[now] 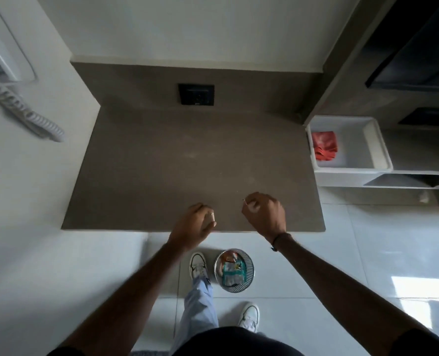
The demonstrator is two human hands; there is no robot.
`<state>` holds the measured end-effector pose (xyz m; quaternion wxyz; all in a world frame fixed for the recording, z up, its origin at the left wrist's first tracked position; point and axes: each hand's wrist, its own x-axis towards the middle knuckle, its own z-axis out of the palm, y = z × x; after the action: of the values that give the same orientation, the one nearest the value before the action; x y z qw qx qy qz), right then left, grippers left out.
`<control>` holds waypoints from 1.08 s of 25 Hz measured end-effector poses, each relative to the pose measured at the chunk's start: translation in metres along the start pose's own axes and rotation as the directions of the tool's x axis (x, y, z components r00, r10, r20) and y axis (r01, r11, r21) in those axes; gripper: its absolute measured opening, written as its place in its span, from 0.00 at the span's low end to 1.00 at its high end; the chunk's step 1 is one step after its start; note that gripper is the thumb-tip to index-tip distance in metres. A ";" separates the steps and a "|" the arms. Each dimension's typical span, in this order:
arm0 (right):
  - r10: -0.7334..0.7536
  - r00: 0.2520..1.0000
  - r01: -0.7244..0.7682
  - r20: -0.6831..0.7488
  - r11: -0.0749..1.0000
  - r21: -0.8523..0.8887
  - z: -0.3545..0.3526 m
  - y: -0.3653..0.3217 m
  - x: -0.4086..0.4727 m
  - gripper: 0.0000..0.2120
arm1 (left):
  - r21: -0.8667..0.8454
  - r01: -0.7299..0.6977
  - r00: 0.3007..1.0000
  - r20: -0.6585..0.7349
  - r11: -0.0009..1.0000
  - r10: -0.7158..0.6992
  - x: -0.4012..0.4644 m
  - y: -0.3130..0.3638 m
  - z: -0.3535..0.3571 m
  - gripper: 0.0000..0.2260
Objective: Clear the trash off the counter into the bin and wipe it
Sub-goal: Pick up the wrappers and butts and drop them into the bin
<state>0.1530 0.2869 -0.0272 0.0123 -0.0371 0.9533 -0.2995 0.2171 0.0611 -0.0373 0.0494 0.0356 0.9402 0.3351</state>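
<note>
The brown counter [177, 160] fills the middle of the head view, with faint pale smudges on its top. My left hand [194, 226] is curled at the front edge, holding a small pale scrap between its fingers. My right hand [264, 214] hovers over the front edge too, pinching a tiny thin bit of trash between thumb and fingertip. On the floor below, between my feet, stands a round metal bin [249, 260] with wrappers inside. A red cloth [325, 145] lies folded in a white tray [375, 140] to the counter's right.
A black wall socket [196, 95] sits on the backsplash. A wall phone with a coiled cord [25, 114] hangs at left. Dark shelving [418, 60] rises at the right. White floor tiles [367, 253] spread around the bin.
</note>
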 end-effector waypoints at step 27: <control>0.173 0.977 -0.179 -0.122 0.983 -0.047 -0.091 0.073 0.017 0.14 | 0.427 -0.068 0.997 0.012 0.901 0.070 0.061 0.065 0.016 0.27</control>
<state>0.1276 0.3967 0.0058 -0.0183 0.0648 0.9601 -0.2713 0.1602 0.1276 -0.0132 0.0265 0.0783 0.9890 0.1226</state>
